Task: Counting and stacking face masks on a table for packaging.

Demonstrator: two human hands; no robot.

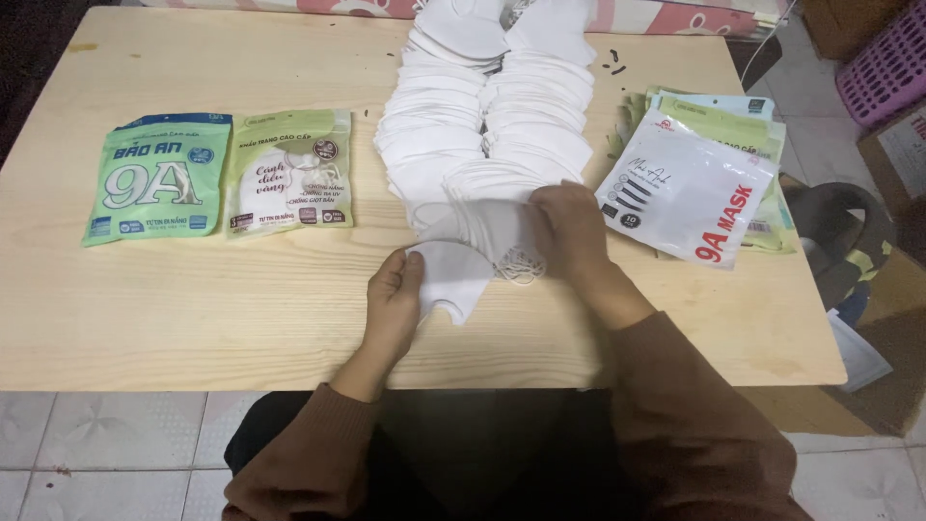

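Table point(193, 318): pale wood, matt, fine straight grain, smooth under both hands. White face masks point(482, 125): soft matt non-woven cloth, lying in two overlapping rows beyond the hands, with one mask point(453, 275) of the same fabric pinched by the left hand point(394, 301) and thin white elastic loops point(521, 265) under the right hand point(569, 227). Pouches: glossy printed plastic film, two green packets point(222, 174) left of the left hand, a white-fronted stack point(690, 193) right of the right hand; sleeves point(675, 405) of brown ribbed knit.

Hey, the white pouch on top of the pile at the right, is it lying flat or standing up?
Lying flat. The white pouch rests face up on the stack of green pouches, its whole front showing, apart from the right hand.
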